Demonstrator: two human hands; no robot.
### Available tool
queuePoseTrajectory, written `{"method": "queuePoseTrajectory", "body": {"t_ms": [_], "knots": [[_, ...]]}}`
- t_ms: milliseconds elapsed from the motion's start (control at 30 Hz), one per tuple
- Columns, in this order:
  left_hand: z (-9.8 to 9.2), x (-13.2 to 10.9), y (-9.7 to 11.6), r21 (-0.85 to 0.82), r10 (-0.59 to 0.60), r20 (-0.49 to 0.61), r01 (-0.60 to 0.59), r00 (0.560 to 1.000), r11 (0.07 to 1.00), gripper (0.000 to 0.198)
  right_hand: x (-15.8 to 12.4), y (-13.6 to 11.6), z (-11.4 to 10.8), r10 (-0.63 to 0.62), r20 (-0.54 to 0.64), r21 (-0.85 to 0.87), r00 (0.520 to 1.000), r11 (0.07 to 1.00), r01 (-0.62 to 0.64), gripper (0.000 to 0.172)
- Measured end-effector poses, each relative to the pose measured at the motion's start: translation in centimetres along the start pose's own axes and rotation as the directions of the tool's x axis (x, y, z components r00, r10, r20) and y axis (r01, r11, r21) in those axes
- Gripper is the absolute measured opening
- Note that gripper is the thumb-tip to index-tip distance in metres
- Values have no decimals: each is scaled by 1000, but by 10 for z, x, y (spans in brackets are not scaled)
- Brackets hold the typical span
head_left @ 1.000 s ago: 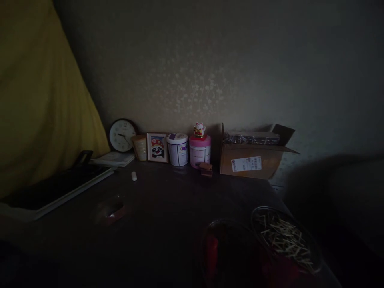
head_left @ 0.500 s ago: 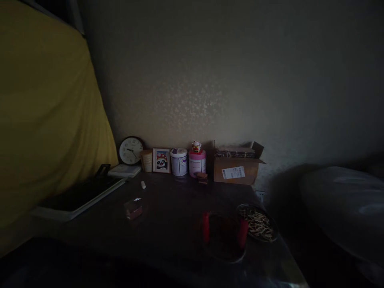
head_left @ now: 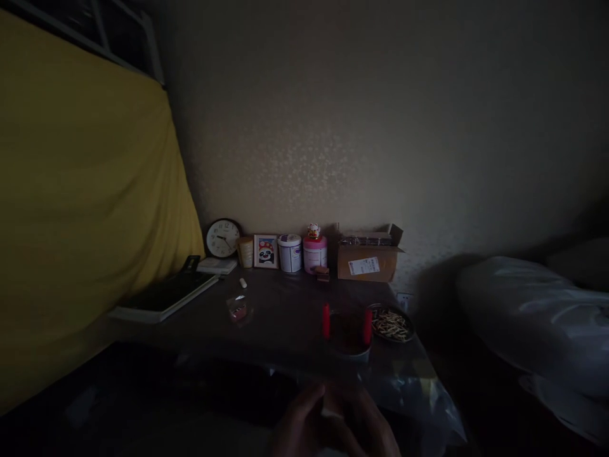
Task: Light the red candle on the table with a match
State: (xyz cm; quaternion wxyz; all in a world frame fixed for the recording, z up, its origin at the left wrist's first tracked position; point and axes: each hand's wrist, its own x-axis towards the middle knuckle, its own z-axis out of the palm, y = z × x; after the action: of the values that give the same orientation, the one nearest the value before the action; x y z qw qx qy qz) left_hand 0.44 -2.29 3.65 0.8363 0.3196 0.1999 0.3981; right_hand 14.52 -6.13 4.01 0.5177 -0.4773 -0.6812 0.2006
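My left hand (head_left: pixel 299 420) and my right hand (head_left: pixel 370 424) are close together at the bottom of the view, in front of the table's near edge. Their fingers are curled toward each other, dim and partly cut off. Something small and pale (head_left: pixel 329 409) shows between them, too dark to name. Beyond the hands, two upright red sticks like candles (head_left: pixel 326 320) stand at opposite sides of a dark round container (head_left: pixel 354 355). Beside it is a round dish (head_left: pixel 410 333) of short pale sticks.
Along the wall stand a round clock (head_left: pixel 222 238), a cup, a panda picture (head_left: pixel 266 251), two tins, one topped by a cat figurine (head_left: pixel 313 231), and an open cardboard box (head_left: pixel 365 263). A small clear packet (head_left: pixel 236 308) lies on the table. A yellow curtain (head_left: pixel 95 190) hangs left.
Both hands have come into view at the bottom, close together. The view has shifted, so the table's near edge and its plastic cover show more.
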Motion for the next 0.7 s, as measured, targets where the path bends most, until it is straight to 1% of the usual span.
{"method": "queuePoseTrajectory", "body": {"t_ms": [67, 133, 233, 367, 533, 700], "knots": [[4, -1, 0, -1, 7, 13, -7, 1000, 1000, 42, -1, -5, -4, -7, 59, 32, 998, 999, 5, 28], [5, -1, -1, -1, 12, 20, -12, 1000, 1000, 37, -1, -6, -7, -18, 91, 46, 996, 999, 14, 29], [4, 0, -4, -20, 39, 47, -39, 998, 999, 31, -1, -2, -9, -2, 99, 56, 995, 998, -4, 28], [3, 2, -8, -66, 101, 87, -95, 991, 993, 32, -2, 2, -8, 28, 107, 68, 994, 997, -36, 28], [1, 0, -9, -107, 58, 98, -48, 994, 993, 36, -1, -3, -7, 23, 90, 45, 996, 999, -27, 27], [-3, 3, -13, -112, 31, 55, -25, 998, 993, 35, -2, 2, -4, 12, 81, 7, 997, 1000, -13, 31]]}}
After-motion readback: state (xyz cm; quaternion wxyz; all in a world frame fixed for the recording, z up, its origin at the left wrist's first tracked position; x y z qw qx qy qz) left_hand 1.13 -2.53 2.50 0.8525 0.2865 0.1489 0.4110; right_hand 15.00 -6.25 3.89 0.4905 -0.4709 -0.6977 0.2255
